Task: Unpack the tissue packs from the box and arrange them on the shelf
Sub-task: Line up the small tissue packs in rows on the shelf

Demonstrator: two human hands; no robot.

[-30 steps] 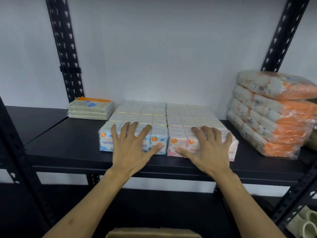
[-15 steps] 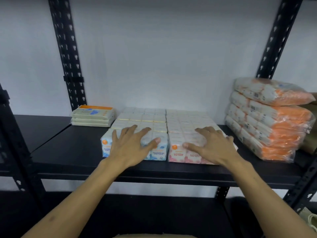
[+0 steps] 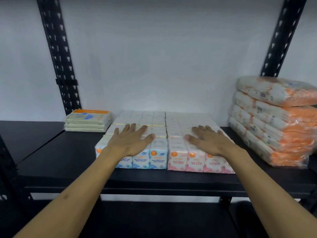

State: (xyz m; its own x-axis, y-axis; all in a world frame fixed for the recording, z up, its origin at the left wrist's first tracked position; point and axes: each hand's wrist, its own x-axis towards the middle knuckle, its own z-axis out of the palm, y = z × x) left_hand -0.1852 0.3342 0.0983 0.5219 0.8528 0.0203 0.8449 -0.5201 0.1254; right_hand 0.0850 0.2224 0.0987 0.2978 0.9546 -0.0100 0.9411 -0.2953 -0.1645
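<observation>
- A black perforated upright is standing at the far left against the white wall.
- Just right of its foot, a small stack of flat cream packs with an orange and blue top is lying at the back of the black shelf.
- Beside that stack, the blue-printed tissue packs are standing upright in rows running back toward the wall, their fronts reading "fragrance free mini tissue".
- The left hand is lying palm-down on top of the blue packs near the front row, fingers straight and spread, thumb reaching out to the right.
- Touching the blue packs on their right side, the pink-printed tissue packs are sitting in matching rows, marked "rose scented mini tissue".
- The right hand is resting flat on the pink packs, fingers straight and slightly fanned, thumb pointing left toward the other hand.
- At the far right, near the pink packs but apart from them, a pile of large orange-and-white plastic-wrapped bundles is leaning on the shelf.
- Behind that pile a second black upright is rising.
</observation>
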